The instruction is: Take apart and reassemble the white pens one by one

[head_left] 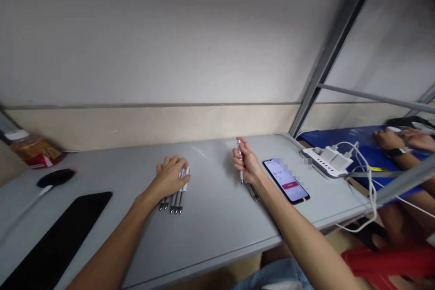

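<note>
Several white-and-grey pens lie side by side on the grey desk, tips toward me. Over their upper ends rests my left hand, its fingers curled round the row and the thumb along the right side. My right hand is closed round a single click pen, held nearly upright with its tip down and the thumb at its top end. Beneath that wrist, dark pen ends show on the desk; my forearm partly hides them.
Right of my hand lies a phone with a timer on screen. Beyond it sit a power strip and white cables. At left are a black tablet-like slab, a black disc and a jar. Another person's hands are far right.
</note>
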A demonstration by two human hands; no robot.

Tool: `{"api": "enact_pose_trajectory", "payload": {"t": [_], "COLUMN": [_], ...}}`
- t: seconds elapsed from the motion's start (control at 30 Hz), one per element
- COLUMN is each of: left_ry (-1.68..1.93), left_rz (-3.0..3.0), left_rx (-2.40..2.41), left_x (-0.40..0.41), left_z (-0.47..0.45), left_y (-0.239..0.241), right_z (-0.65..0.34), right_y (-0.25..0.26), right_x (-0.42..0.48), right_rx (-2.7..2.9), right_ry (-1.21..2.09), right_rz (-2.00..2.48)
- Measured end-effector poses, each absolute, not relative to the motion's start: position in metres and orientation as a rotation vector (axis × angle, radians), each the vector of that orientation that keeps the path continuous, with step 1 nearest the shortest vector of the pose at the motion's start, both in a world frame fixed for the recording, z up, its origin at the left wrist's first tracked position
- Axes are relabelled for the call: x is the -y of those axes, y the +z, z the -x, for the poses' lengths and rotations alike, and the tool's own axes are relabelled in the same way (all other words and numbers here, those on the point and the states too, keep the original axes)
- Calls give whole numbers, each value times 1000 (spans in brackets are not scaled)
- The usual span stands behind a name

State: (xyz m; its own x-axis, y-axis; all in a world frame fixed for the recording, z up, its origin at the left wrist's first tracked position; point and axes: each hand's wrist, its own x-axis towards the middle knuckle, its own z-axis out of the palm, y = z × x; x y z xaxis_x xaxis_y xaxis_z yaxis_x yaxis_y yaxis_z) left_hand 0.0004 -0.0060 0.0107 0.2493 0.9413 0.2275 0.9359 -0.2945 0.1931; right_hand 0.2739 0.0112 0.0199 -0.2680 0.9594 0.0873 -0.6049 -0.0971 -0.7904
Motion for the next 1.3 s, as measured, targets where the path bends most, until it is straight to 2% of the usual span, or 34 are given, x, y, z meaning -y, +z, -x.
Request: {"api": "enact_pose_trajectory", "payload": {"t": [0.7,0.97,1.1,1.3], "left_ry": [525,511,502,537], "left_rz": [-2526,-2558,-2569,-2538], "left_rx": [-1722,-1619,-1595,-1555], "left_x": [10,14,15,16], "left_z": [-12,-15,-16,-18], "left_y": [5,6,7,9], "right_z": [-275,-279,-281,-290], "right_y": [22,22,17,12], "right_x": [-12,-11,-13,-17], "right_rx": [891,1132,1369,1734], "right_ry": [1632,1651,1423,786], "right_rz": [620,793,980,1447]}}
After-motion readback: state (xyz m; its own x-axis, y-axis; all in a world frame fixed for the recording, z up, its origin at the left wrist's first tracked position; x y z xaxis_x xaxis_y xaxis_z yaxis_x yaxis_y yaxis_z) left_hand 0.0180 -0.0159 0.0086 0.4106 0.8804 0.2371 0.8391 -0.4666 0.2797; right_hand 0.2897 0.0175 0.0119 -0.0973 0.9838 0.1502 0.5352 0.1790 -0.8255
